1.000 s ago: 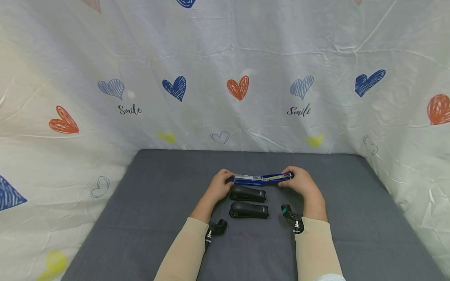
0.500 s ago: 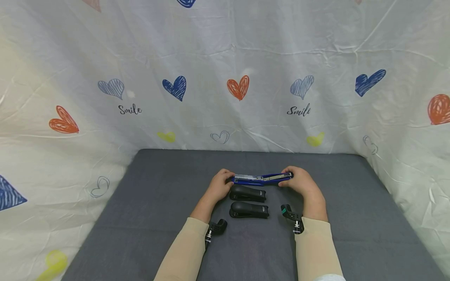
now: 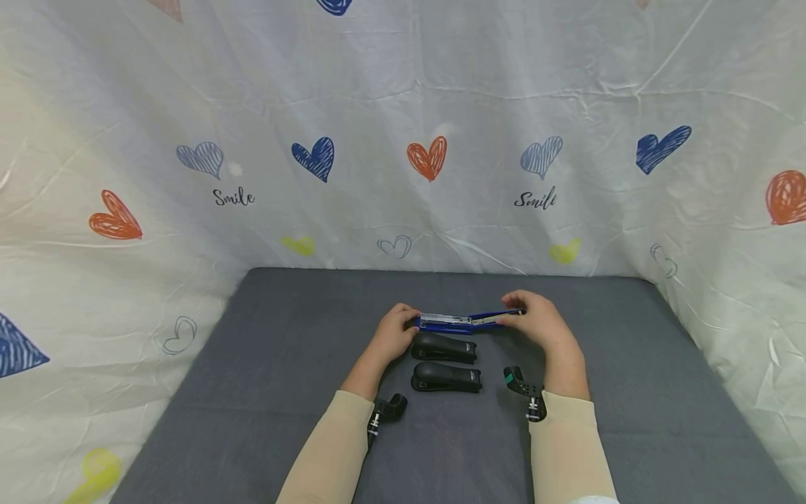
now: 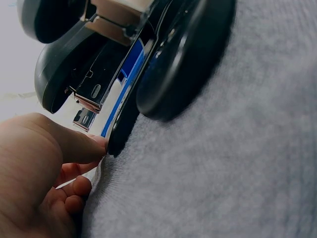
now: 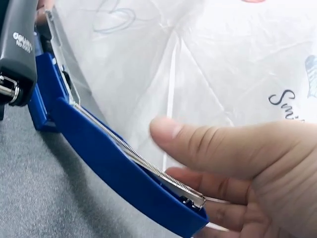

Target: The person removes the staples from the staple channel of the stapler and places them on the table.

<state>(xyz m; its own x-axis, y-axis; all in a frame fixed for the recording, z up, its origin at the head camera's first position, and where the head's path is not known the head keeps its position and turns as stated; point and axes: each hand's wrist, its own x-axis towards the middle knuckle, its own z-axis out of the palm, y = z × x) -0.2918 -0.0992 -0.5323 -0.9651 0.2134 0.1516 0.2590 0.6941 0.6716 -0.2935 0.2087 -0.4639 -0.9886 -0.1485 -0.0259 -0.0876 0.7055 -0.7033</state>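
Note:
A blue stapler (image 3: pixel 448 323) lies swung wide open at the back of a row, its metal staple channel and spring showing in the right wrist view. My left hand (image 3: pixel 394 332) pinches its left end between thumb and fingers. At the other end is my right hand (image 3: pixel 540 320). Its thumb (image 5: pixel 168 133) is raised clear of the spring, and its fingers (image 5: pixel 223 186) lie loosely bent behind the blue arm's tip; whether they touch it is hard to tell. Two closed black staplers (image 3: pixel 443 348) (image 3: pixel 446 376) lie parallel in front of the blue one.
A dark grey cloth covers the table (image 3: pixel 283 434). Behind it hangs a white curtain (image 3: pixel 478 203) printed with hearts. Small black wrist cameras (image 3: pixel 392 407) (image 3: pixel 524 383) stick out from the beige sleeves, close to the front black stapler.
My right hand has shifted slightly up at the blue stapler's right end, and its thumb has come off it. The left hand and the black staplers stay where they were.

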